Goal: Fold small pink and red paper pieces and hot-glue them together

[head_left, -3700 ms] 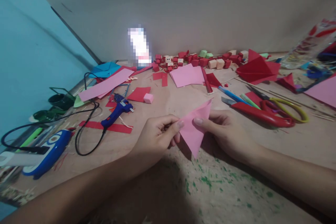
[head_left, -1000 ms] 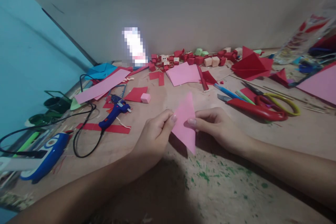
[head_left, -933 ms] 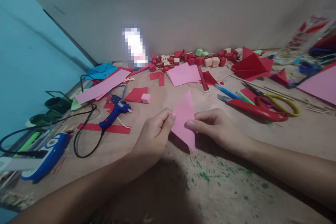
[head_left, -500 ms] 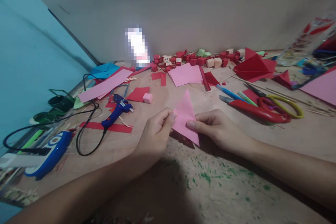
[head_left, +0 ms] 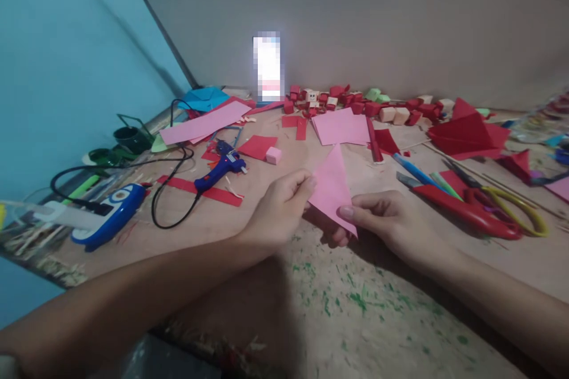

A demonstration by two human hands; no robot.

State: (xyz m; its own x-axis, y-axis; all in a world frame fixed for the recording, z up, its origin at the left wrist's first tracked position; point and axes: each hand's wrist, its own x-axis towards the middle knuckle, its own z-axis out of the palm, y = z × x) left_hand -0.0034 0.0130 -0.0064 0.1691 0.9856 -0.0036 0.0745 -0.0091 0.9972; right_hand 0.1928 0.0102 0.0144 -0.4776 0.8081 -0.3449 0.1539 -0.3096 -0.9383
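Observation:
A folded pink paper triangle (head_left: 332,186) is held just above the wooden table (head_left: 400,308), its tip pointing away from me. My left hand (head_left: 280,207) pinches its left edge between thumb and fingers. My right hand (head_left: 384,222) pinches its lower right corner, thumb on top and fingers curled beneath. Both hands are closed on the paper.
A blue glue gun (head_left: 220,167) with a black cord lies to the left, by red paper strips (head_left: 202,189) and a small pink cube (head_left: 272,156). Pink sheets (head_left: 340,128), red folded paper (head_left: 466,133), red-handled scissors (head_left: 462,204) and several small cubes (head_left: 391,112) lie behind.
The pink triangle has been turned from pointing right to pointing away and lies lower and flatter. My right thumb has slid down to its lower corner. The view has shifted left.

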